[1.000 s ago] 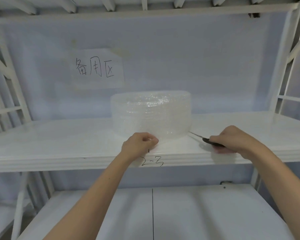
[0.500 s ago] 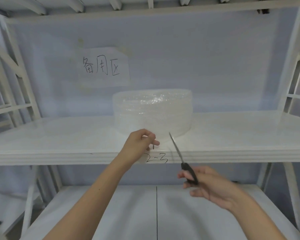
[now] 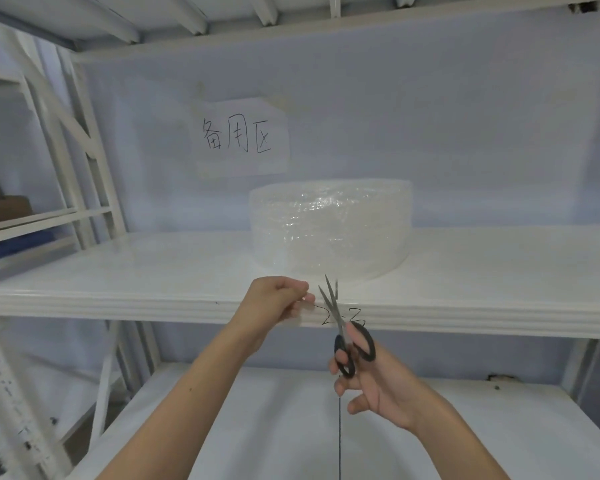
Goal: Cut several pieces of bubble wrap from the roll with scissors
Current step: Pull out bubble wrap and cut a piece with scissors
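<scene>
While hands near, roll behind.

Soft, even, cool-toned light; mild overall softness and wide-angle bending at the edges.

The glossy white middle shelf carries a broad pale sheen, brightest toward its right end, and shadows beneath it are faint and diffuse. The clear, squat roll of bubble wrap shows small specular glints on its upper front and blends into the pale bluish back wall, so its outline is weak. The white metal shelf uprights at left lean and bow from lens distortion. The lower left corner is smeared, and detail is slightly soft throughout, as on the handwritten paper sign.
</scene>
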Demonstrator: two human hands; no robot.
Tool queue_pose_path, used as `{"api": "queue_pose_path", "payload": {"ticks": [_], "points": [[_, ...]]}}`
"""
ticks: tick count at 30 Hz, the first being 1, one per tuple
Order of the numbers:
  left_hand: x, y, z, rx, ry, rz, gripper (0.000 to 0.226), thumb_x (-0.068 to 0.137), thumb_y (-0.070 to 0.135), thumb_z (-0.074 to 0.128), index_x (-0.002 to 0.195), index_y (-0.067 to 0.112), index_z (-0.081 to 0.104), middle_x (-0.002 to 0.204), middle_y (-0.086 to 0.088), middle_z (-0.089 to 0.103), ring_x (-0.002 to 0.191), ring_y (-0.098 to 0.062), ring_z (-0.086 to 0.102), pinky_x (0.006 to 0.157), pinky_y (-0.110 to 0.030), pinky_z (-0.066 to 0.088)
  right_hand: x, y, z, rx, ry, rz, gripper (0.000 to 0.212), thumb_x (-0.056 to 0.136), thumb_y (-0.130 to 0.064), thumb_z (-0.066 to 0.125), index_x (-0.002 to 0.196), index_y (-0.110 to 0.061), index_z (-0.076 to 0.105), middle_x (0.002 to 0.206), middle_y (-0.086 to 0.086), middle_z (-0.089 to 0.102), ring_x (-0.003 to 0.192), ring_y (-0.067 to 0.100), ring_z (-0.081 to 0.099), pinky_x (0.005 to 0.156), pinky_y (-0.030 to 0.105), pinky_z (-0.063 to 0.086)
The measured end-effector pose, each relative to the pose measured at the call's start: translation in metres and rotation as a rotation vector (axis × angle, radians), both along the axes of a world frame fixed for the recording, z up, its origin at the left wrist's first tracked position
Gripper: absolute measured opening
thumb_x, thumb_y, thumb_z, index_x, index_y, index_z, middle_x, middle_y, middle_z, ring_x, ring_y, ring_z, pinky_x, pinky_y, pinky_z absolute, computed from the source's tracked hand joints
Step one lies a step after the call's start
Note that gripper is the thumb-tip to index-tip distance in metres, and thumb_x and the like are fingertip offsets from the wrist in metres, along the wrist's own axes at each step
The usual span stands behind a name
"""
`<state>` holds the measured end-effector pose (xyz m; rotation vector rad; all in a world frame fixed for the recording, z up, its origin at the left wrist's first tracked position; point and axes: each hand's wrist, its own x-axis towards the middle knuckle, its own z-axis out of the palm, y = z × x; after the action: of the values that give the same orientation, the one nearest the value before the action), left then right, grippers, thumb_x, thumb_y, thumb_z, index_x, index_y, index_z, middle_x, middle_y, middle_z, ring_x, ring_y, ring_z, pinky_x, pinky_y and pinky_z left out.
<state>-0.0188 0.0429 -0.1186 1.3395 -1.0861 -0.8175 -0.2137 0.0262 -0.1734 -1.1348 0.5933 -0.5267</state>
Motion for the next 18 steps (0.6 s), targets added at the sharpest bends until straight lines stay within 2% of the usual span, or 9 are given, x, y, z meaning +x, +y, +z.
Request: {"api": "queue_pose_path", "payload": {"ticks": [6,12,18], "points": [[0.012,0.002,-0.001,0.015,0.099,-0.008,0.014,0.093,0.016,0.066,0.091,0.005,0.072,0.080,-0.001,0.076,0.057,-0.004,0.057,0.061,-0.015,0.053,-0.002,-0.003,-0.001,-0.019,-0.004,0.059,0.049,0.072,-0.060,0.064,0.071,-0.012,0.053,0.073,0.004,0.055,0.058,0.021,0.054,0.044,0.029,0.048],[0.013,0.003,-0.001,0.012,0.147,-0.031,0.012,0.093,0.014,0.065,0.096,0.004,0.071,0.080,-0.004,0.075,0.055,-0.004,0.057,0.059,-0.015,0.052,-0.003,-0.002,-0.005,-0.038,0.018,0.081,0.054,0.064,-0.063,0.067,0.072,-0.012,0.052,0.075,0.004,0.055,0.059,0.021,0.054,0.046,0.029,0.048],[0.014,0.005,-0.003,-0.004,0.163,-0.055,0.011,0.094,0.012,0.064,0.095,0.004,0.071,0.078,-0.003,0.073,0.056,-0.005,0.057,0.058,-0.015,0.052,-0.010,0.002,-0.012,-0.021,0.027,0.080,0.049,0.072,-0.059,0.064,0.072,-0.011,0.052,0.074,0.004,0.055,0.060,0.023,0.053,0.045,0.030,0.047]]}}
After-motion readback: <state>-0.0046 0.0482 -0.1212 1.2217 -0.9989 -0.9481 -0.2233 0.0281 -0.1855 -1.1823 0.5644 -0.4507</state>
